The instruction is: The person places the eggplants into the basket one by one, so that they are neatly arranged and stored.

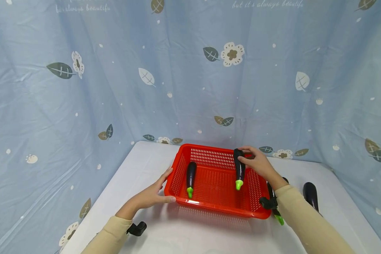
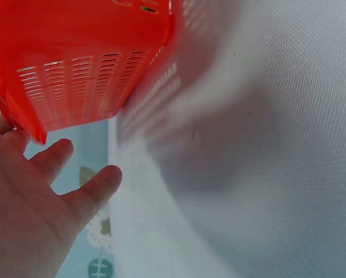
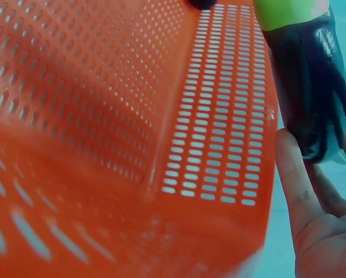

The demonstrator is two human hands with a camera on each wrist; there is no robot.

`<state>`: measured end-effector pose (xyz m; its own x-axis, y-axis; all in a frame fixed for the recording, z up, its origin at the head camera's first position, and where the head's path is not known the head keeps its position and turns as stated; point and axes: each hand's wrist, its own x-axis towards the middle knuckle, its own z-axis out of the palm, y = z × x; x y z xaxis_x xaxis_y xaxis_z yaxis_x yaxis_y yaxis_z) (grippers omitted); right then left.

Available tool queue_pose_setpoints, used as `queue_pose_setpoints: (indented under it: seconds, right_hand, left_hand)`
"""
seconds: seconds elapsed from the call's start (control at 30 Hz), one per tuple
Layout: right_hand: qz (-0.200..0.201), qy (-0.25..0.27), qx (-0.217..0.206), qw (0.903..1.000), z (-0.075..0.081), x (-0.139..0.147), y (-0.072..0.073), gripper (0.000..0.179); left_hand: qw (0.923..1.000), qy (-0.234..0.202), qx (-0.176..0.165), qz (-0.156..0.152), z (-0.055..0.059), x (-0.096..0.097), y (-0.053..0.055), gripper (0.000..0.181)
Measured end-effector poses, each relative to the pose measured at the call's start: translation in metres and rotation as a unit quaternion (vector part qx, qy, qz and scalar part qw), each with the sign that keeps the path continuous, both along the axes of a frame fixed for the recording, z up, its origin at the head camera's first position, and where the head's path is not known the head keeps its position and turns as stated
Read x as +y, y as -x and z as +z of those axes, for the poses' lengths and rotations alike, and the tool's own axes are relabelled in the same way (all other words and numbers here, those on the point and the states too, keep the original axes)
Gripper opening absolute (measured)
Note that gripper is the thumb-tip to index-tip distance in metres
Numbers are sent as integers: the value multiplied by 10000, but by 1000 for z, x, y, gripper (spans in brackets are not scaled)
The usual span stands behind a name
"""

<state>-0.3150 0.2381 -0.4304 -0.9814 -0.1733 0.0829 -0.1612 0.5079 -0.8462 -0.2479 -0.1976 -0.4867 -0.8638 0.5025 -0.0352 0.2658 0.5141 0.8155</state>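
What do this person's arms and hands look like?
The left sleeve and right sleeve are long and plain beige, with a small black attachment near the end of each. The left hand and right hand wear no gloves.

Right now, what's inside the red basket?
One eggplant lies inside the red basket, near its left end. The right hand holds a second eggplant over the right part. From the head view, these cover part of the basket; what's directly behind them can't be seen.

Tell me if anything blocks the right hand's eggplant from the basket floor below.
Nothing visible does: the held eggplant is above the red basket, and the other eggplant inside lies near the left end.
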Motion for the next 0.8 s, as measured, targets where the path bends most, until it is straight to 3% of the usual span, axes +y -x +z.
queue_pose_setpoints:
  seconds: [0.8]
  right_hand:
    - [240, 353, -295, 9987, -19, -24, 9, 49]
  left_hand:
    - [10000, -4, -33, 11, 1, 0, 0, 110]
